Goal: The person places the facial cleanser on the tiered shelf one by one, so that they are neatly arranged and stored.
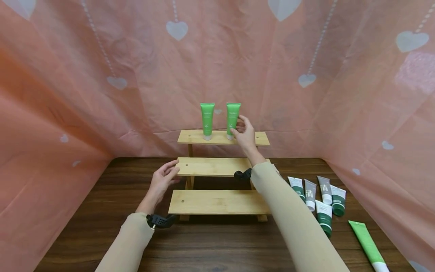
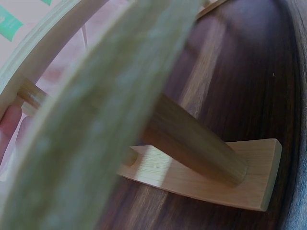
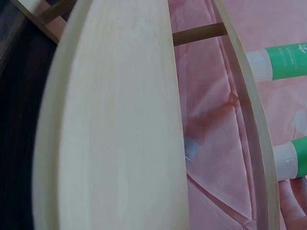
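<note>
A three-tier wooden display rack (image 1: 217, 202) stands on the table. Two green tubes are upright on its top tier, white caps down: the left tube (image 1: 207, 118) is by itself, while the right tube (image 1: 232, 117) is between the thumb and fingers of my right hand (image 1: 246, 136). In the right wrist view, the fingers (image 3: 293, 201) show beside the white cap of that tube (image 3: 286, 162). My left hand (image 1: 161, 183) holds the left end of the middle tier (image 1: 214, 166) by thumb and fingertips. Only a bit of its fingers (image 2: 8, 127) shows in the left wrist view.
Right of the rack, several white-and-green tubes (image 1: 324, 217) and grey tubes (image 1: 310, 194) lie on the dark wooden table (image 1: 210, 245). Another green tube (image 1: 367, 241) lies nearer the front right. A pink cloth (image 1: 146, 94) with white hearts hangs behind and along both sides.
</note>
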Motion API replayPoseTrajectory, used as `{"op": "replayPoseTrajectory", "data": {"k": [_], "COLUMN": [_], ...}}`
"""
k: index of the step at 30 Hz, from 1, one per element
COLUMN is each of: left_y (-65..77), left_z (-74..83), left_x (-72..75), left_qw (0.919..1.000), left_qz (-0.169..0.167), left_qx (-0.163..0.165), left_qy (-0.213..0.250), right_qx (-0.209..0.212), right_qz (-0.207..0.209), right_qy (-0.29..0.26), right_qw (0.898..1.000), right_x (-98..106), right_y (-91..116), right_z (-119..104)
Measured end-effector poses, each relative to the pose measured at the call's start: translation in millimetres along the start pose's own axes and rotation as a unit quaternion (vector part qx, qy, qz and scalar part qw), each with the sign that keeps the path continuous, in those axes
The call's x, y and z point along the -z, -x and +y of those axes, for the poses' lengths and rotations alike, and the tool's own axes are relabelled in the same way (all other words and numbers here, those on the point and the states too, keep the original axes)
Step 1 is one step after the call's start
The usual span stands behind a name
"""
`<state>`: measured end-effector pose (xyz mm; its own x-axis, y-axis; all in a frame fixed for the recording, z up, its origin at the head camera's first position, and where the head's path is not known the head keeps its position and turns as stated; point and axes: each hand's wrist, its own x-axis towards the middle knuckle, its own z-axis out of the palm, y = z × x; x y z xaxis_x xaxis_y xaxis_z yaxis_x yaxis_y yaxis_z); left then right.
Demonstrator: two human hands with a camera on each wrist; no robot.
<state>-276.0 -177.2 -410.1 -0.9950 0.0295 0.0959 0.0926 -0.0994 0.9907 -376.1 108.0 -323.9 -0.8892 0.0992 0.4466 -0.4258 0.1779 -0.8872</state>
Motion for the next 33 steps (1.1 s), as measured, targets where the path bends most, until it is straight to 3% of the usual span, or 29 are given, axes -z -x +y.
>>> {"op": "replayPoseTrajectory", "data": {"k": [13, 26, 33], "left_y": [-2.0, -2.8, -3.8], "left_z": [-0.4, 1.6, 0.8], "left_x": [-3.7, 2.4, 5.3], "left_qw": [1.0000, 1.0000, 1.0000], "left_qz": [-0.001, 0.008, 0.006], "left_qx": [0.001, -0.003, -0.005], "left_qy": [0.005, -0.001, -0.006], "right_qx": [-0.047, -0.114, -0.102], "right_qz": [-0.015, 0.011, 0.000], "right_qy": [0.026, -0.053, -0.077], "right_qw": [0.998, 0.992, 0.992], "right_x": [12, 13, 16], "right_y": [3, 9, 18], "right_z": [1, -4, -6]}}
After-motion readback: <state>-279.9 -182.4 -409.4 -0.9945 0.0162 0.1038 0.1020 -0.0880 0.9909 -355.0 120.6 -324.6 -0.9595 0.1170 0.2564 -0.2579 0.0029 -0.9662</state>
